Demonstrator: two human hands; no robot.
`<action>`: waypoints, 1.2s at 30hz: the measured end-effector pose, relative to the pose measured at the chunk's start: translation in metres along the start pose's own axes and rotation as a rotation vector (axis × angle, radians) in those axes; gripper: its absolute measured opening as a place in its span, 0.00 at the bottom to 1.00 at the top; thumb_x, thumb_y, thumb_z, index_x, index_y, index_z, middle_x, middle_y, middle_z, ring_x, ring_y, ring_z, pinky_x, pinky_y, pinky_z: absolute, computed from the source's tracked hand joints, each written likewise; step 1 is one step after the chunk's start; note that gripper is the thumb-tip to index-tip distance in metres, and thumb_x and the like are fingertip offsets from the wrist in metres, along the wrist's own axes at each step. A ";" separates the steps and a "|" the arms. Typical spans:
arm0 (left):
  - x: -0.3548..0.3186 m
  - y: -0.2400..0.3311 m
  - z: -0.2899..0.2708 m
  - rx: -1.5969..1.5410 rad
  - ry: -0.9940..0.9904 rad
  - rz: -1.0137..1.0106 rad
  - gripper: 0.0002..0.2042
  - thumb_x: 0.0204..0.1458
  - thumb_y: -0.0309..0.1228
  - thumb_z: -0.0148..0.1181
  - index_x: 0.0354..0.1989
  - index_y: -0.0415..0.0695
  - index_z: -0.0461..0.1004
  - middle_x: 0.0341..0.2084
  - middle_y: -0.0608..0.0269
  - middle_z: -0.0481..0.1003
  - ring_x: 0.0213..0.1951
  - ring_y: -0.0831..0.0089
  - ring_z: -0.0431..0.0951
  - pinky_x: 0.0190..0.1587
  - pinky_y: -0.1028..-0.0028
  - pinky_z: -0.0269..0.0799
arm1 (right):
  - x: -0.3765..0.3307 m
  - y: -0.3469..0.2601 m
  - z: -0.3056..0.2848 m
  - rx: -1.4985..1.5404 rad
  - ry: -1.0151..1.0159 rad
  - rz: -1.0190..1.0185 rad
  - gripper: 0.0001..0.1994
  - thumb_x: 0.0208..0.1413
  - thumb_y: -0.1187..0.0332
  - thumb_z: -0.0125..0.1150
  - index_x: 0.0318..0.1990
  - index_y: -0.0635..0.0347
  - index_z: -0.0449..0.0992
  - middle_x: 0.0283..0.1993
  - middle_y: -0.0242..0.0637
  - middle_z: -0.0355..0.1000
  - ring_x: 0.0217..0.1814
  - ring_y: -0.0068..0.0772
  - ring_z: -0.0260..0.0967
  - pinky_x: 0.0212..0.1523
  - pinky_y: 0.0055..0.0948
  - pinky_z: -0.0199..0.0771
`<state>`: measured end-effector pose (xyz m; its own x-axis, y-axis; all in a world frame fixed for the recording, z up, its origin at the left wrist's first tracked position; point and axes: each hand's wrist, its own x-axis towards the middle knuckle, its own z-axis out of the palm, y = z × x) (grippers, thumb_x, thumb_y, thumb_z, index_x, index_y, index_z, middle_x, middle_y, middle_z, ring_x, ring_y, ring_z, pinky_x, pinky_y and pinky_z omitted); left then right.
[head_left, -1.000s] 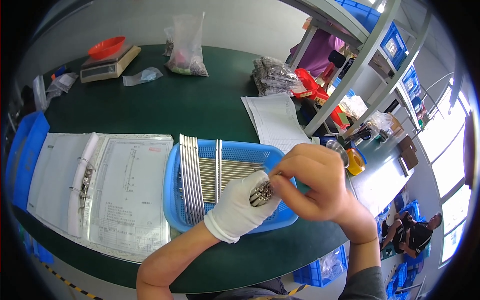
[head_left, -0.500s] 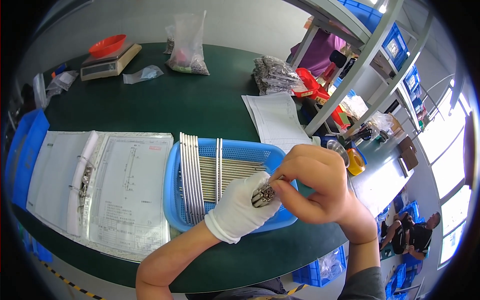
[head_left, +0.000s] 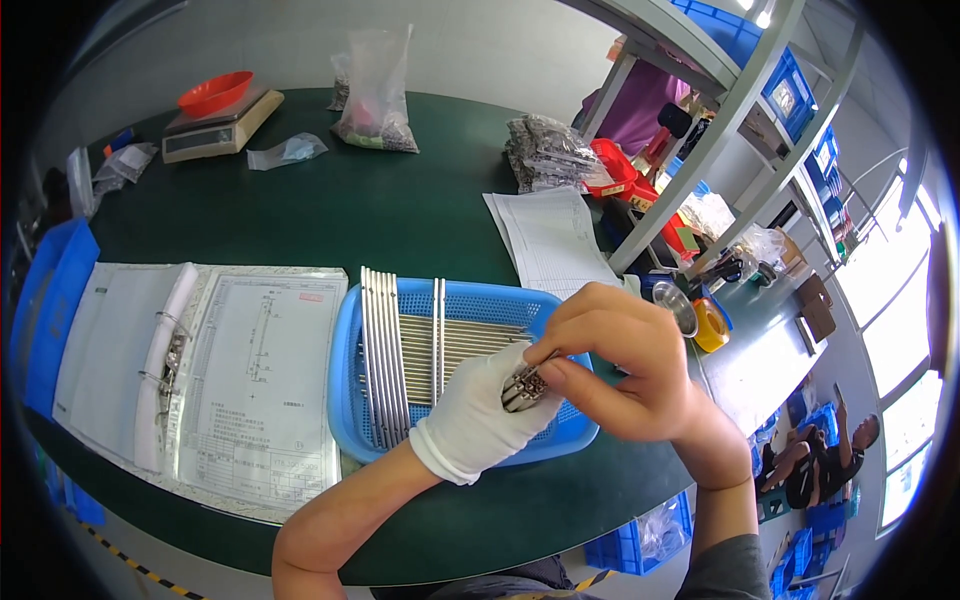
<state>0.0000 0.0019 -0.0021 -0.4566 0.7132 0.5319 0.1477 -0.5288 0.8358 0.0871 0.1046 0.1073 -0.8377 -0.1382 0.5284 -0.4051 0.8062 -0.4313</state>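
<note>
Right hand (head_left: pixel 625 362) shifted slightly leftward, pinching at metal pieces (head_left: pixel 521 391), gloved left hand (head_left: pixel 476 412) clasping them

Head-worn fisheye view, facing down and forward, left hand (head_left: pixel 482 408), right hand (head_left: pixel 625 365) near

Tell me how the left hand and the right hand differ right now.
The left hand wears a white glove; the right hand is bare. The left hand wraps around a bundle of metal pieces, while the right hand has its thumb and forefinger at the bundle's exposed ends; whether it grips one is unclear. Both hands are at the same bundle.
</note>
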 end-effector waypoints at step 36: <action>0.000 -0.005 -0.005 0.138 -0.043 0.035 0.08 0.45 0.27 0.63 0.29 0.43 0.69 0.16 0.59 0.69 0.18 0.67 0.70 0.25 0.72 0.65 | -0.003 -0.008 0.003 -0.076 0.039 -0.070 0.05 0.40 0.81 0.60 0.27 0.65 0.73 0.25 0.39 0.69 0.24 0.36 0.66 0.22 0.28 0.66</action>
<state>-0.0054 0.0024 -0.0073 -0.4114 0.7163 0.5635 0.2836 -0.4870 0.8261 0.0919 0.0968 0.1066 -0.7926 -0.1744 0.5843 -0.4320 0.8369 -0.3361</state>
